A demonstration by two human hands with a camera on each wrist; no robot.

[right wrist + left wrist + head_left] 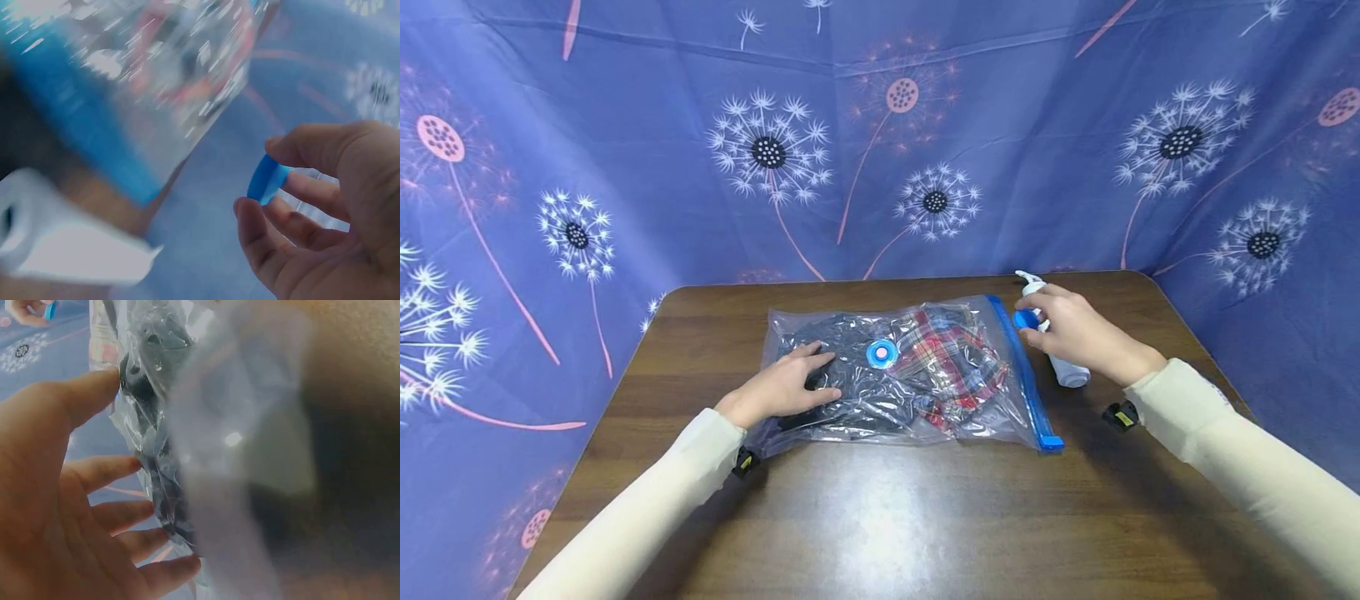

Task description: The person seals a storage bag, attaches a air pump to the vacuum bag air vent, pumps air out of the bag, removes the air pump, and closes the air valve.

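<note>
A clear vacuum storage bag with dark clothing and a red plaid garment inside lies flat on the table. Its round blue valve faces up near the middle. My left hand rests on the bag's left part, fingers spread; in the left wrist view its fingertips touch the wrinkled plastic. Between thumb and fingers, my right hand pinches a round blue cap, held off the table beyond the bag's right end. The right wrist view shows this cap edge-on.
A white pump-like cylinder with a handle lies beneath the right hand. Along the bag's right edge runs a blue zip strip, with a blue slider at its near end. Patterned blue cloth hangs behind the wooden table.
</note>
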